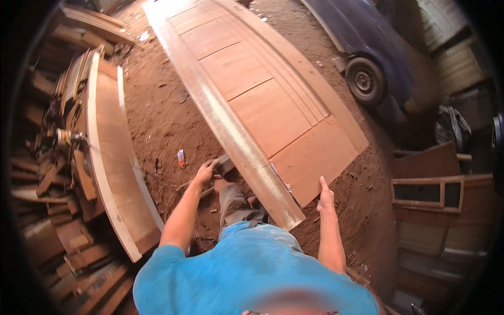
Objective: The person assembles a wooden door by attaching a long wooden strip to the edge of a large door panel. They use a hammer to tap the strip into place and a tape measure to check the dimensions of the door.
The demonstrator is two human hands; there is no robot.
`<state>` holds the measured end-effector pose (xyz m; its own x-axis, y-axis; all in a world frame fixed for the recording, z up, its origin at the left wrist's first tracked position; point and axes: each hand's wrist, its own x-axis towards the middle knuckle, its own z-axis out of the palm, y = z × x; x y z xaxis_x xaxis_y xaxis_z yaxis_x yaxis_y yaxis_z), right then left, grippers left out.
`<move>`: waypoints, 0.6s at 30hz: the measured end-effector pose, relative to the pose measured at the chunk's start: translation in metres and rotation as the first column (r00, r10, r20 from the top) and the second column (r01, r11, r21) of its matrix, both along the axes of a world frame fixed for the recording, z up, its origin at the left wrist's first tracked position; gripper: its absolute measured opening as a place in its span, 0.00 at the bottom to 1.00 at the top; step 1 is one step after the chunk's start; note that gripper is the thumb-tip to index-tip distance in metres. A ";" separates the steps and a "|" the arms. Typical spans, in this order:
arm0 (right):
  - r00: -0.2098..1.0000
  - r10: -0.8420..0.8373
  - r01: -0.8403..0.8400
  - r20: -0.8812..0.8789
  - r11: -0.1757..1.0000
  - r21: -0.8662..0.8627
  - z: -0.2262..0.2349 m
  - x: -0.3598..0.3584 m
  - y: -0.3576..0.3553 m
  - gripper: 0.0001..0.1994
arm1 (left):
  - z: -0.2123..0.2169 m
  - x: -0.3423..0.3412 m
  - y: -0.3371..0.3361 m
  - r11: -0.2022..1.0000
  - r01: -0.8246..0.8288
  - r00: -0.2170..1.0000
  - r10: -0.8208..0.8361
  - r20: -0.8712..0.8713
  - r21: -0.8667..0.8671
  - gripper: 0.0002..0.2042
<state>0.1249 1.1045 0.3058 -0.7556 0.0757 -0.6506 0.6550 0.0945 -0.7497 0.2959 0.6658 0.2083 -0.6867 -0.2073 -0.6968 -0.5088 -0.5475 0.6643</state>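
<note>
A long wooden door (252, 100) with several grooved panels stretches from just in front of me to the far end of the view. A shiny lighter strip runs along its left edge. Beside that strip, my left hand (206, 171) is closed around a dark, block-like thing (226, 165), whose kind I cannot make out. My right hand (325, 198) grips the near right end of the door, its thumb up along the edge. The fingers below are partly hidden.
Stacked wood scraps (68, 231) fill the left side. Next to them leans a long pale-edged board (118, 142). A dark blue car (388, 58) stands far right, above framed panels (428, 193). A small orange-and-white packet (181, 158) lies on the dirt floor (149, 94).
</note>
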 end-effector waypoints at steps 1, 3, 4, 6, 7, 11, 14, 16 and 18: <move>1.000 0.012 -0.012 0.001 1.000 0.024 0.003 -0.006 -0.010 0.38 | -0.017 0.011 0.013 0.954 -0.255 0.954 0.275 -0.118 0.158 0.23; 0.999 -0.023 0.021 0.023 0.996 0.082 0.005 -0.007 -0.009 0.40 | -0.001 -0.005 0.044 0.937 -0.349 0.936 0.346 -0.060 -0.036 0.22; 0.998 -0.057 0.055 0.021 0.994 0.091 -0.011 -0.007 0.006 0.40 | 0.026 -0.023 0.059 0.930 -0.364 0.931 0.365 -0.024 0.053 0.23; 0.998 -0.048 0.045 0.042 0.998 0.051 -0.017 -0.014 0.005 0.39 | 0.012 -0.029 0.064 0.878 -0.395 0.903 0.425 -0.063 0.269 0.26; 0.996 -0.059 0.058 0.066 0.998 0.017 -0.017 -0.015 0.004 0.38 | 0.012 -0.033 0.067 0.837 -0.401 0.888 0.455 -0.068 0.372 0.27; 0.996 -0.002 -0.002 0.093 0.999 0.047 -0.010 -0.014 0.005 0.44 | 0.031 -0.062 0.094 0.805 -0.384 0.861 0.489 -0.139 0.453 0.33; 0.990 -0.038 0.028 0.139 0.997 0.074 0.001 -0.015 0.000 0.43 | 0.050 -0.083 0.102 0.799 -0.457 0.837 0.535 -0.115 0.391 0.37; 0.996 0.000 -0.002 0.093 1.000 0.017 -0.005 -0.015 0.003 0.44 | 0.052 -0.085 0.104 0.793 -0.492 0.824 0.557 -0.101 0.359 0.39; 0.996 0.011 -0.010 0.092 1.000 -0.005 -0.011 -0.011 0.006 0.43 | 0.045 -0.087 0.104 0.806 -0.525 0.813 0.570 -0.118 0.273 0.40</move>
<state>0.1135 1.1104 0.2952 -0.6933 0.0646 -0.7178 0.7202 0.0984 -0.6868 0.2090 0.7694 0.2537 -0.6238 -0.4471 -0.6411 0.0403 -0.8375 0.5449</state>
